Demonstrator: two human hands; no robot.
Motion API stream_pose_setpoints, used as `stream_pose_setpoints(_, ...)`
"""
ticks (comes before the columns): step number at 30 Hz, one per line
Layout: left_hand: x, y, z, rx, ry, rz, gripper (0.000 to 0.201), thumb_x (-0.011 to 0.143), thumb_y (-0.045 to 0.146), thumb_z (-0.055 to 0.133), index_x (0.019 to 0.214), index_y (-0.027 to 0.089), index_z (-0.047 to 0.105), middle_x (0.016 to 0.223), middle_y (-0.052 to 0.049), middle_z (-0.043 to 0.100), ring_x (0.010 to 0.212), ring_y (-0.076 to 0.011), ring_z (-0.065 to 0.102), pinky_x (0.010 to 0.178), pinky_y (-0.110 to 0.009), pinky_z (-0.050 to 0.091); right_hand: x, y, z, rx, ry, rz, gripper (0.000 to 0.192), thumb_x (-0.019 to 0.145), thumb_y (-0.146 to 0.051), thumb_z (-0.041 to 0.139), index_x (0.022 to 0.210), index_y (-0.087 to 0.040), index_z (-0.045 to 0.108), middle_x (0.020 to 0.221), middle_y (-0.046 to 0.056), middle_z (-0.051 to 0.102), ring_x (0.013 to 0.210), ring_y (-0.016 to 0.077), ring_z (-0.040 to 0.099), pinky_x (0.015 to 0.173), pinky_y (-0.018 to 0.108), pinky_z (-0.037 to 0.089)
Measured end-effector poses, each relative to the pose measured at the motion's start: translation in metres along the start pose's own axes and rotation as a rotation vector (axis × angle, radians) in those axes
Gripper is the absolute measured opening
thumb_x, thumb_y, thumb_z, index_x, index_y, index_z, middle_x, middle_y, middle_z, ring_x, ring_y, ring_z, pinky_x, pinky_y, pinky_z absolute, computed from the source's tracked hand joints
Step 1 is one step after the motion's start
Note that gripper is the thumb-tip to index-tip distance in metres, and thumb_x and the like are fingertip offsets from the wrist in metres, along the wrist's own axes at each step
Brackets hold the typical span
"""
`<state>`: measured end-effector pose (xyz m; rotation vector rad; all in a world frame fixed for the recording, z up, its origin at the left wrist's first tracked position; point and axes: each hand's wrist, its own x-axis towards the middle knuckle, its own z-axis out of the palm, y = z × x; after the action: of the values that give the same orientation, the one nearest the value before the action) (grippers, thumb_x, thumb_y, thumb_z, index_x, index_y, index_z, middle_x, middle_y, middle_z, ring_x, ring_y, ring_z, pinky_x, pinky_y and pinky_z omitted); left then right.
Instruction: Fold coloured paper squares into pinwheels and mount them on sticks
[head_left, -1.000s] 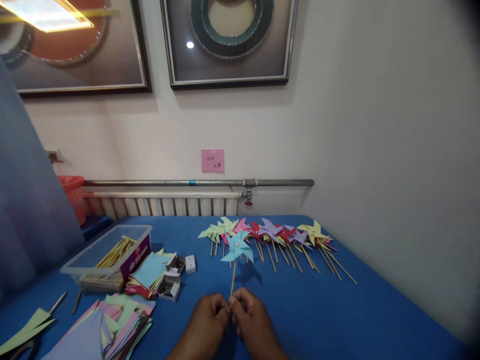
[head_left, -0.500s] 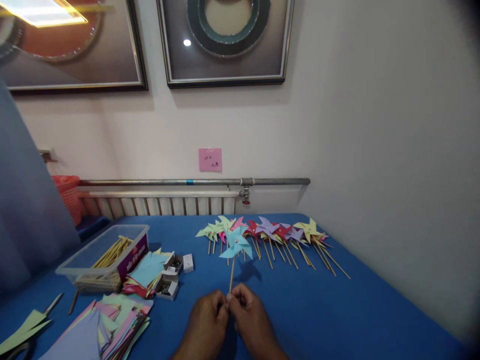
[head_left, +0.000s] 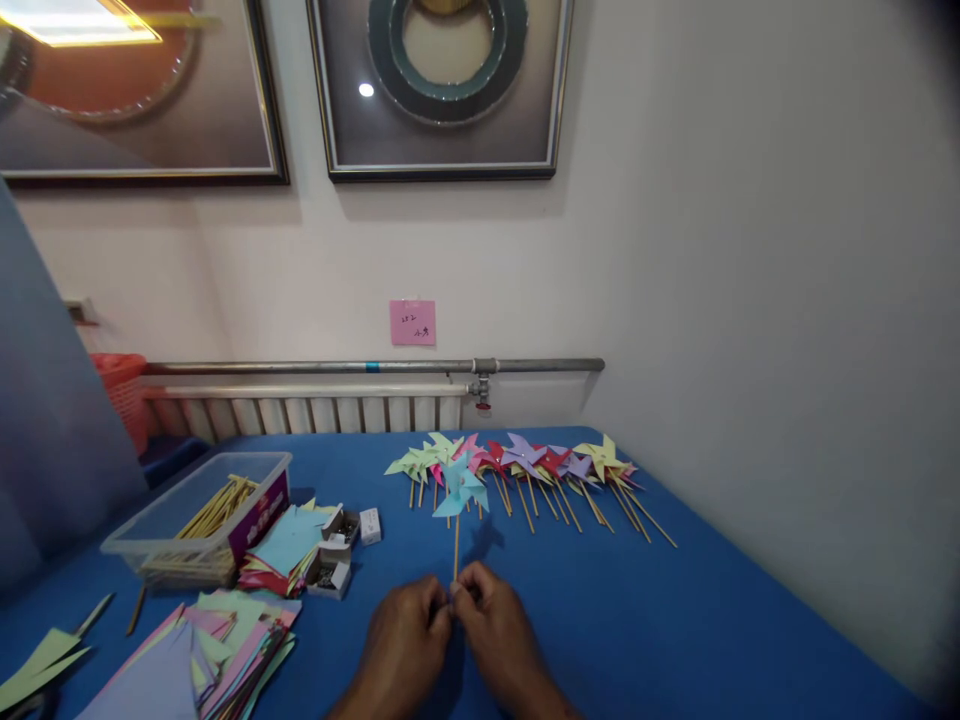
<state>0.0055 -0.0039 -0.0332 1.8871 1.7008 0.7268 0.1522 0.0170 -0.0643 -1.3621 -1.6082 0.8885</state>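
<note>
A light blue paper pinwheel [head_left: 460, 484] stands upright on its thin wooden stick [head_left: 457, 550] in front of me. My left hand [head_left: 411, 632] and my right hand [head_left: 491, 625] are both closed, pinching the stick's lower end between thumbs and fingers. The fingertips of the two hands meet there, and they hide the bottom of the stick. Behind it, finished pinwheels [head_left: 523, 454] in green, pink, red, purple and yellow lie in an overlapping row, their sticks pointing toward me.
At left on the blue table [head_left: 615, 620] are a clear plastic box [head_left: 180, 500] of sticks, blue paper squares [head_left: 291, 538], small open boxes of metal pins [head_left: 330, 572], a pile of coloured paper [head_left: 150, 675] and scissors [head_left: 94, 615] partly under green paper. A wall borders the right side.
The blue pinwheel's blades have turned and look blurred. Both hands keep their pinch on the stick. The whole view has shifted slightly.
</note>
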Motion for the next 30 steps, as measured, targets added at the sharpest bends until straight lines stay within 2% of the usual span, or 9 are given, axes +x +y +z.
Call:
stream_pose_setpoints(3, 0.0, 0.001, -0.001, 0.019, 0.003, -0.003, 0.018, 0.095, 0.018, 0.057, 0.08, 0.018, 0.066, 0.078, -0.003, 0.074, 0.076, -0.0185, 0.064, 0.069, -0.029, 0.032, 0.006, -0.005, -0.016, -0.145, 0.015, -0.007, 0.021, 0.094, -0.031, 0.054, 0.079, -0.022, 0.066, 0.071, 0.001, 0.07, 0.067, 0.018, 0.063, 0.064, 0.027, 0.04)
stream_pose_setpoints(5, 0.0, 0.001, -0.002, 0.033, 0.006, 0.001, 0.018, 0.096, 0.019, 0.058, 0.08, 0.019, 0.066, 0.078, -0.002, 0.073, 0.077, -0.0187, 0.065, 0.07, -0.029, 0.032, 0.015, -0.008, -0.036, -0.217, 0.032, -0.034, 0.02, 0.095, -0.028, 0.053, 0.082, -0.021, 0.068, 0.073, 0.001, 0.073, 0.068, 0.0182, 0.064, 0.066, 0.027, 0.04)
stream_pose_setpoints(8, -0.001, 0.002, -0.003, 0.052, 0.0, -0.003, 0.018, 0.096, 0.02, 0.057, 0.081, 0.019, 0.067, 0.079, -0.003, 0.074, 0.079, -0.0192, 0.066, 0.071, -0.029, 0.033, 0.033, -0.006, -0.078, -0.402, 0.077, 0.003, 0.024, 0.1, -0.027, 0.049, 0.089, -0.02, 0.07, 0.079, 0.004, 0.077, 0.071, 0.0185, 0.067, 0.066, 0.026, 0.039)
stream_pose_setpoints(10, -0.001, 0.003, -0.003, 0.059, -0.012, -0.01, 0.019, 0.097, 0.021, 0.056, 0.082, 0.018, 0.067, 0.08, -0.003, 0.074, 0.079, -0.0194, 0.066, 0.071, -0.029, 0.033, 0.046, 0.0, -0.112, -0.653, 0.105, 0.069, 0.029, 0.104, -0.026, 0.046, 0.094, -0.019, 0.072, 0.088, 0.007, 0.08, 0.081, 0.0193, 0.072, 0.07, 0.026, 0.04)
stream_pose_setpoints(13, -0.001, 0.002, -0.002, 0.071, -0.032, -0.01, 0.018, 0.097, 0.02, 0.057, 0.083, 0.018, 0.068, 0.083, -0.004, 0.076, 0.081, -0.0197, 0.068, 0.071, -0.029, 0.034, 0.063, 0.013, -0.158, -0.791, 0.158, 0.179, 0.032, 0.104, -0.022, 0.044, 0.099, -0.016, 0.076, 0.098, 0.016, 0.082, 0.091, 0.0248, 0.074, 0.073, 0.029, 0.04)
stream_pose_setpoints(16, -0.001, 0.002, 0.001, 0.089, -0.047, -0.008, 0.016, 0.096, 0.02, 0.058, 0.085, 0.018, 0.07, 0.087, -0.004, 0.078, 0.085, -0.0203, 0.07, 0.073, -0.029, 0.035, 0.073, 0.024, -0.186, -0.887, 0.171, 0.265, 0.035, 0.103, -0.022, 0.045, 0.105, -0.012, 0.078, 0.104, 0.022, 0.081, 0.099, 0.0323, 0.076, 0.077, 0.033, 0.044)
stream_pose_setpoints(21, -0.002, 0.002, 0.001, 0.147, -0.049, 0.003, 0.017, 0.097, 0.02, 0.058, 0.086, 0.019, 0.072, 0.088, -0.004, 0.079, 0.087, -0.02, 0.07, 0.073, -0.029, 0.035, 0.081, 0.035, -0.199, -0.964, 0.159, 0.314, 0.038, 0.104, -0.021, 0.044, 0.115, -0.011, 0.078, 0.112, 0.025, 0.081, 0.108, 0.0348, 0.077, 0.083, 0.036, 0.049)
stream_pose_setpoints(26, -0.003, 0.001, 0.001, 0.179, -0.064, 0.02, 0.017, 0.096, 0.02, 0.059, 0.086, 0.02, 0.073, 0.089, -0.005, 0.079, 0.086, -0.0209, 0.07, 0.072, -0.03, 0.034, 0.086, 0.039, -0.197, -0.987, 0.167, 0.317, 0.038, 0.106, -0.021, 0.043, 0.111, -0.012, 0.079, 0.114, 0.026, 0.081, 0.11, 0.0348, 0.077, 0.082, 0.037, 0.05)
stream_pose_setpoints(30, -0.002, -0.001, 0.002, 0.17, -0.076, 0.023, 0.016, 0.096, 0.021, 0.059, 0.089, 0.019, 0.074, 0.089, -0.005, 0.079, 0.086, -0.022, 0.07, 0.072, -0.03, 0.034, 0.086, 0.041, -0.196, -0.98, 0.207, 0.315, 0.035, 0.106, -0.02, 0.045, 0.108, -0.013, 0.079, 0.109, 0.024, 0.082, 0.106, 0.0341, 0.078, 0.078, 0.036, 0.048)
